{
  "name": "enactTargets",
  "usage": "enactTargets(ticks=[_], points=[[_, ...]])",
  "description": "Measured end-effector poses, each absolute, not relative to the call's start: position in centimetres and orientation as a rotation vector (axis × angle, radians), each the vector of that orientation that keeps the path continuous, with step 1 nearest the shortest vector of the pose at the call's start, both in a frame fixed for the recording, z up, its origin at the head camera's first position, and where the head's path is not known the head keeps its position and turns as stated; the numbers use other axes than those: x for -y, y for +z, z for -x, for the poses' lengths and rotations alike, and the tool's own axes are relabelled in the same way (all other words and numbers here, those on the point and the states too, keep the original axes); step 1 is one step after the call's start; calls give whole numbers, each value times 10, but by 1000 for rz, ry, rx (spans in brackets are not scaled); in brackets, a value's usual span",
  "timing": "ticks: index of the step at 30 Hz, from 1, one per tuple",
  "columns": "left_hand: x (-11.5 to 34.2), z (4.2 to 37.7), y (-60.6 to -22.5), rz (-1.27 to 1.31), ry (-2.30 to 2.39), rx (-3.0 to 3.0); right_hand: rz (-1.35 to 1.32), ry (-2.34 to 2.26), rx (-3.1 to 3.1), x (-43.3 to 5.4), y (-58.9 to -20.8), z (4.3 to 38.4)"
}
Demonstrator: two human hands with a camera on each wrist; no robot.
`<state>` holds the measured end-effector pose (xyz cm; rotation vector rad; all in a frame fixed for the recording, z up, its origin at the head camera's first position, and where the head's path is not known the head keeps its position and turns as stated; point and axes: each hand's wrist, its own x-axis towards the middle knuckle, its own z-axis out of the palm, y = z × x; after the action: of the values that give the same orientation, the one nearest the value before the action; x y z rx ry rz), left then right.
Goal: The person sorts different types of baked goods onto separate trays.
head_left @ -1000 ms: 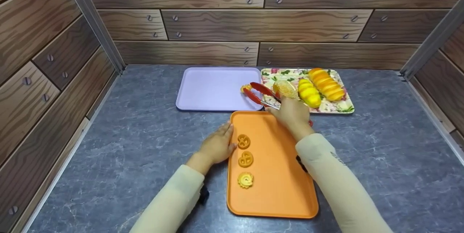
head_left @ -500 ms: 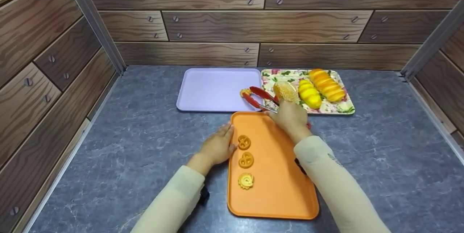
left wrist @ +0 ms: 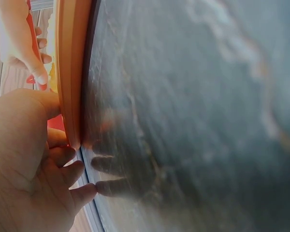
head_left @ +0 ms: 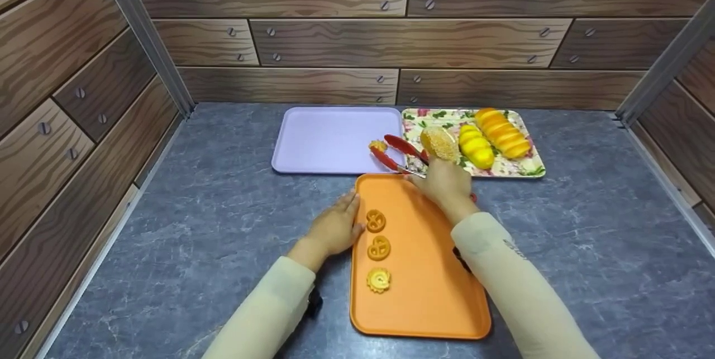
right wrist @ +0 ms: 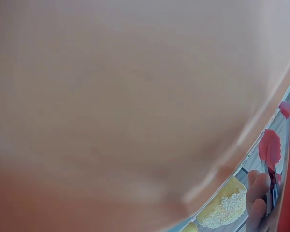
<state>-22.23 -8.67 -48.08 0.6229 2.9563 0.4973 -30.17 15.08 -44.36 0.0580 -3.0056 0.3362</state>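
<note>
My right hand grips red-tipped metal tongs near the seam between the lavender tray and the floral tray. The two red tips stand apart beside a small golden pastry at the lavender tray's right side. My left hand rests against the left rim of the orange tray, fingers fairly straight along it. In the left wrist view, the same hand touches the tray's side. Two pretzels and a round scalloped tart line the tray's left part.
On the floral tray lie a seeded bun, a yellow bread roll and a longer orange loaf. Wood-patterned panels enclose the grey marbled tabletop at the back and sides.
My right hand and the tongs have shifted slightly left and toward me, the tips staying apart near the pastry. My left hand stays at the orange tray's rim.
</note>
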Motion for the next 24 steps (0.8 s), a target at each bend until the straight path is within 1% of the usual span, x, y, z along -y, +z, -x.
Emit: enactTargets(ticks=[24], points=[[86,222,-478,-609,501,-2946,-91,509,2901,-160,-436,301]])
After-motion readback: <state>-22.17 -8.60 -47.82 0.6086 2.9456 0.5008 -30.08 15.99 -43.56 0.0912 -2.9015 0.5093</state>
